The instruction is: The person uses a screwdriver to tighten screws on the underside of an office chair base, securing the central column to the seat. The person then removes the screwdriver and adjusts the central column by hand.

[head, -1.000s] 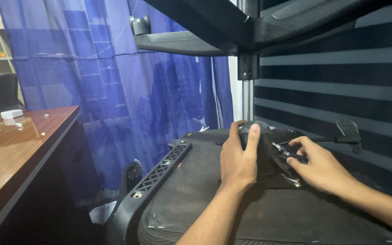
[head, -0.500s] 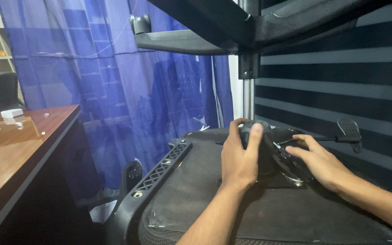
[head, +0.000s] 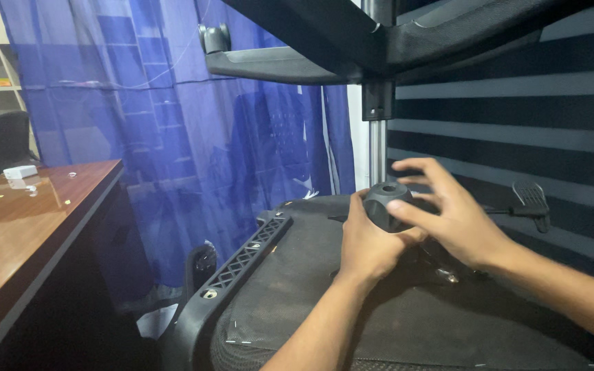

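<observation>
The black hub (head: pixel 384 203) under the upturned chair seat (head: pixel 324 302) is gripped by the left hand (head: pixel 369 244), while the right hand (head: pixel 458 220), fingers spread, is held at its three o'clock; the hub appears not yet freed.

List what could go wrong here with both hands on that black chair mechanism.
1. Pinching: the left hand wraps the black mechanism hub while the right hand closes in over it; fingers could get caught between hub and seat underside.
2. The lever paddle juts out just beyond the right hand, so a knock could trip it.
3. The star base hangs overhead; the upturned chair might tip if pushed hard.
</observation>
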